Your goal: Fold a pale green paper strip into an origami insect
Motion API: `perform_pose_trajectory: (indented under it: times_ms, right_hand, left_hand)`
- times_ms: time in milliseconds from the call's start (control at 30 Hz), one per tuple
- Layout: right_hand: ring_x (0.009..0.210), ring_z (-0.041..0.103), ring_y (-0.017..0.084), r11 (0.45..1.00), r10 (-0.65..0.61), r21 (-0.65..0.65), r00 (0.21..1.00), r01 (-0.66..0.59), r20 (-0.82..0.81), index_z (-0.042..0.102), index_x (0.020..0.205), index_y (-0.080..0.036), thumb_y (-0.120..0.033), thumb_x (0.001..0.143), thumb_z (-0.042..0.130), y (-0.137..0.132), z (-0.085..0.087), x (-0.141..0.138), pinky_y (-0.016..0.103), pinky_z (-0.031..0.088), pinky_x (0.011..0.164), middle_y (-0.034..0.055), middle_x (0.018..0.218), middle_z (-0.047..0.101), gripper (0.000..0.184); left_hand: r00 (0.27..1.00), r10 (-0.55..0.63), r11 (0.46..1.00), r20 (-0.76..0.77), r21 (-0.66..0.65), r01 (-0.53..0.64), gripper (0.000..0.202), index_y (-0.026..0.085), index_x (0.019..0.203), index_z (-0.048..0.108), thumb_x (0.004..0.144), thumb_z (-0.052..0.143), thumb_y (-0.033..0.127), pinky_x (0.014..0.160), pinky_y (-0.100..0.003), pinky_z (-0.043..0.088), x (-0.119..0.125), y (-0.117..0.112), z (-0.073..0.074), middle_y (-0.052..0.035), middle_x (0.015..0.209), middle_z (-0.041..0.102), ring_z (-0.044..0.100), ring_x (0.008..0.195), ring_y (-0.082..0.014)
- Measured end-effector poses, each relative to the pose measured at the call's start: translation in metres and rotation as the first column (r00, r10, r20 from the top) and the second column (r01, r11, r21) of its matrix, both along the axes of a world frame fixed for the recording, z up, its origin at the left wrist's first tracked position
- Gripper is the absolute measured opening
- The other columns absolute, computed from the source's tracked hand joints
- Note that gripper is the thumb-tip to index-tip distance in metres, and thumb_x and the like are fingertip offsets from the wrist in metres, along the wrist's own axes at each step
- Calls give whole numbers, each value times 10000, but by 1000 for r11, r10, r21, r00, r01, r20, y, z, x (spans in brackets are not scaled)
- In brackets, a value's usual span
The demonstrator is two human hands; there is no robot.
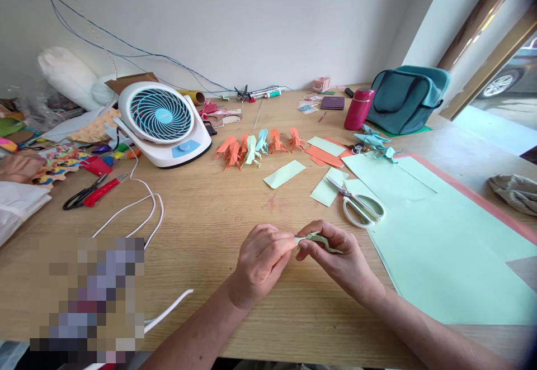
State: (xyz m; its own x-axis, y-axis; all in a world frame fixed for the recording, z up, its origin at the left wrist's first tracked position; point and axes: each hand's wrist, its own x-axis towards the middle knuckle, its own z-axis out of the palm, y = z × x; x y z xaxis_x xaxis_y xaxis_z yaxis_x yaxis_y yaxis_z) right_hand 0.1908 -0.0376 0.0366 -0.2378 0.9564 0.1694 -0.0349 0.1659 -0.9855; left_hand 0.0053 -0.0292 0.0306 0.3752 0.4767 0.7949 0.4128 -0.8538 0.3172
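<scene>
Both my hands meet over the front middle of the wooden table [201,208]. A small piece of folded light green paper [321,240] is pinched between them. My left hand [264,261] grips its left end, with fingers pressed together. On its right side, the thumb and fingers of my right hand [335,250] close around it, and part of the paper hides behind them. White-handled scissors [363,209] lie just beyond my right hand on green paper. Farther back stand several folded paper figures: orange ones [277,141], a pale green one [251,150] and a blue one [262,142].
Large green sheets [453,269] cover the right side. Cut green strips [285,174] lie ahead. Behind stand a fan [163,118], a pink bottle [359,109] and a teal bag [406,102]. Red-handled cutter [104,191] and white cable [161,213] lie left. Another person's hand [20,166] shows far left.
</scene>
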Motion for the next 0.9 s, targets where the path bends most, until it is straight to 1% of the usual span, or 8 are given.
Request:
perform_pose_trajectory:
  times_ms: [200, 367, 600, 800, 900]
  right_hand:
    - [658, 686, 160, 1000, -4, -9, 1000, 3, -12, 664, 859, -188, -405, 888, 693, 1, 0, 0, 261, 508, 622, 28, 735, 705, 221]
    - [669, 689, 157, 1000, 6, -8, 1000, -6, -17, 665, 862, -188, -404, 890, 692, -1, 1, 0, 256, 514, 635, 27, 747, 710, 219]
    - [658, 686, 141, 1000, -9, -1, 1000, 9, -22, 677, 876, -192, -375, 894, 696, 0, -2, 1, 239, 512, 635, 8, 718, 700, 185]
    - [647, 681, 161, 1000, -16, 2, 1000, 16, 7, 681, 876, -192, -427, 892, 686, 0, -1, 0, 263, 521, 620, 16, 701, 693, 235]
    - [632, 664, 154, 999, -40, 27, 999, 39, 34, 681, 872, -193, -429, 890, 691, 0, -2, -1, 259, 499, 607, 15, 692, 689, 236]
  left_hand:
    - [1000, -9, 1000, -6, 4, 9, 274, 194, 1102, 608, 894, 603, 15, 802, -327, 535, 0, 0, -1, -59, 962, 743, 685, 844, -151]
    - [1000, -8, 1000, -14, 17, 8, 254, 197, 1080, 608, 897, 601, 21, 786, -322, 528, 0, 1, -3, -57, 962, 730, 674, 836, -154]
    - [1000, 15, 999, 0, -32, -15, 254, 194, 1052, 600, 890, 607, -2, 772, -302, 520, 4, 0, -1, -52, 928, 724, 656, 836, -146]
    - [998, 67, 996, 7, -63, -66, 218, 212, 1004, 605, 898, 592, 22, 715, -281, 522, 7, -2, -1, -46, 918, 714, 644, 777, -139]
    - [998, 62, 995, 2, -81, -62, 236, 212, 989, 596, 885, 576, 2, 705, -273, 528, 8, -3, -1, -45, 918, 697, 640, 774, -140]
